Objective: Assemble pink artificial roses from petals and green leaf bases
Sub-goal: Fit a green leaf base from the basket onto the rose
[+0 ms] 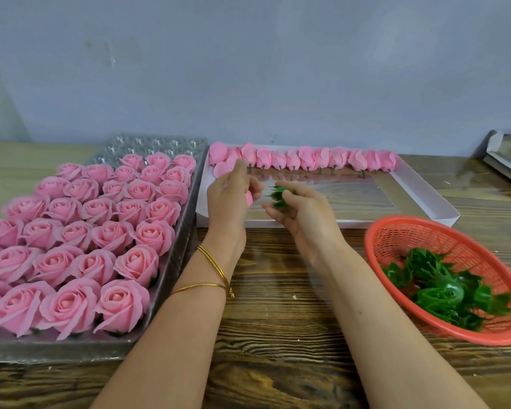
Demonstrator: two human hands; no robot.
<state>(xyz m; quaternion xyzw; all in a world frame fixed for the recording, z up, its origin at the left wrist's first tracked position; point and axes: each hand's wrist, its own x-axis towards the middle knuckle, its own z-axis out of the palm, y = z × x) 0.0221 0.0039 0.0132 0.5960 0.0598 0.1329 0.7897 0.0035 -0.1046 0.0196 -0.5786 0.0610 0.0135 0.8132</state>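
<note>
The left hand [233,199] curls its fingers round a pink petal bud [249,199], and the right hand [303,215] holds a green leaf base [278,195] in bent fingers just beside it, not yet joined. Left of the fingers sit many finished roses [101,246], and behind the fingers a row of buds [322,159] waits, so I think much is done and some is left.

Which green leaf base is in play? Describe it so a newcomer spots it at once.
Find the white tray against the wall. Over its near side the right hand holds one green leaf base. The other bases all lie heaped in the red basket.
</note>
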